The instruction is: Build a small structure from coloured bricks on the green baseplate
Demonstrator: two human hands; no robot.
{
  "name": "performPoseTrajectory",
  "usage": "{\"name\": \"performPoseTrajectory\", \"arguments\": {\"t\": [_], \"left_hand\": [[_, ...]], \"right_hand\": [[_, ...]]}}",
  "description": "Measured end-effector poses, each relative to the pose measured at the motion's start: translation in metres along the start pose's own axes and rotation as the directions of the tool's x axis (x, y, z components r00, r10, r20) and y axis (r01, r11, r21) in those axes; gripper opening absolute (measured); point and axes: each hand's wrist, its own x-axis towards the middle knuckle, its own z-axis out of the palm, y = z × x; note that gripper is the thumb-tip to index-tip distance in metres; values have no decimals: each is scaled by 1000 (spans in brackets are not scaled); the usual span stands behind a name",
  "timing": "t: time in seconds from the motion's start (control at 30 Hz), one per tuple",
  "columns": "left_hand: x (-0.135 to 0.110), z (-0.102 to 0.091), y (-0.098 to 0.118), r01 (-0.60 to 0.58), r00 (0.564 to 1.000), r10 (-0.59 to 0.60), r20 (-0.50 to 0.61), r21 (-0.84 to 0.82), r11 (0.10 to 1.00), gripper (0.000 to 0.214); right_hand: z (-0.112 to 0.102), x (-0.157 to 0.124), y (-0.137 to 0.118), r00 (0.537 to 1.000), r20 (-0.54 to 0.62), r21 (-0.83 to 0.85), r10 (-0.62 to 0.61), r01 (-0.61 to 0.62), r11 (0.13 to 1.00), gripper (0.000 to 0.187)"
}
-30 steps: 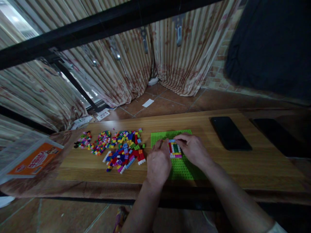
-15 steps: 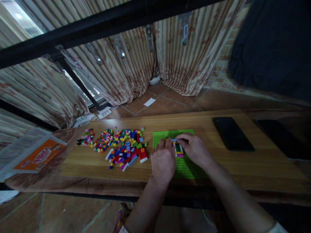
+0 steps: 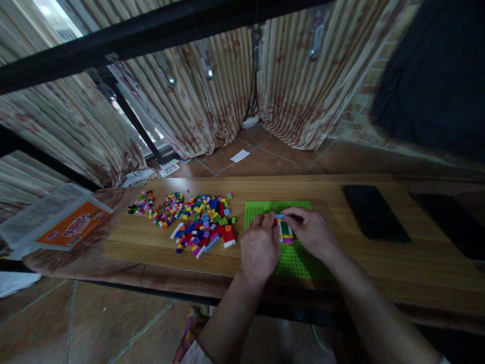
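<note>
A green studded baseplate [image 3: 295,265] lies on the wooden board, partly hidden under my hands. On it stands a small block of toy building bricks [image 3: 287,232] with white, green, yellow and magenta parts. My left hand [image 3: 261,247] covers the block's left side, its fingers curled and pressed against the bricks. From the right, my right hand [image 3: 312,232] has thumb and forefinger closed at a light blue toy brick [image 3: 279,216] along the block's far edge. The fingers hide part of that brick.
Loose toy bricks [image 3: 204,227] are heaped left of the baseplate, smaller pieces [image 3: 168,210] further left. A black phone or tablet [image 3: 375,212] lies on the board [image 3: 151,247] at right. A clear plastic box [image 3: 71,222] with an orange label stands at far left.
The whole view has shifted, so the board and its contents appear slightly further right. Both hands stay at the brick block, with little visible change in their grip.
</note>
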Motion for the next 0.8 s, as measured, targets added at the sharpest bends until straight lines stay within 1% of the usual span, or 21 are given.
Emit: {"name": "performPoseTrajectory", "arguments": {"t": [0.23,0.37,0.63,0.8], "left_hand": [[0,-1,1,4,1000,-4,11,-16,1000,36],[-2,1,-1,3,1000,-3,-7,-26,1000,38],[-2,4,-2,14,1000,-15,-19,-28,1000,42],[-2,3,-2,19,999,-19,-27,-32,999,41]], "right_hand": [[0,-1,-3,1000,6,-50,0,0,999,21],[0,-1,-4,1000,11,-82,2,-1,997,22],[0,-1,-6,998,-13,-102,-57,56,993,27],[1,0,-6,1000,-17,-134,-13,11,991,29]]}}
